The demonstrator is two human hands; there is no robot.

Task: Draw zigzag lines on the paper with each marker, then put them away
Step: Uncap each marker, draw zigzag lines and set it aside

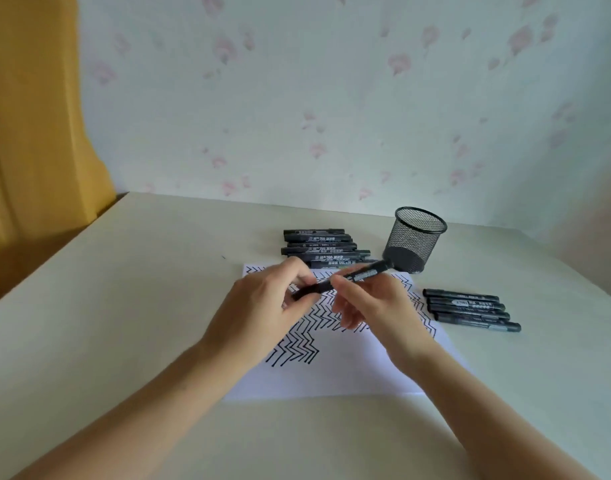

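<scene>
Above zigzag-inked white paper sheet (331, 372): pinched slim black plastic marker (342, 280) at both ends, left hand (262, 306), right hand (376, 306); judged light, rigid, smooth; best gripped mid-barrel.

A room in a home.
Pink-flowered wallpaper (331, 98) behind a plain pale table (124, 306), mustard curtain (30, 133) at left, mesh pen cup (415, 240).

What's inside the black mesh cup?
Through the mesh pen cup no markers show; it looks empty. Its solid base hides the very bottom. One marker is held by both hands: left hand, right hand.
</scene>
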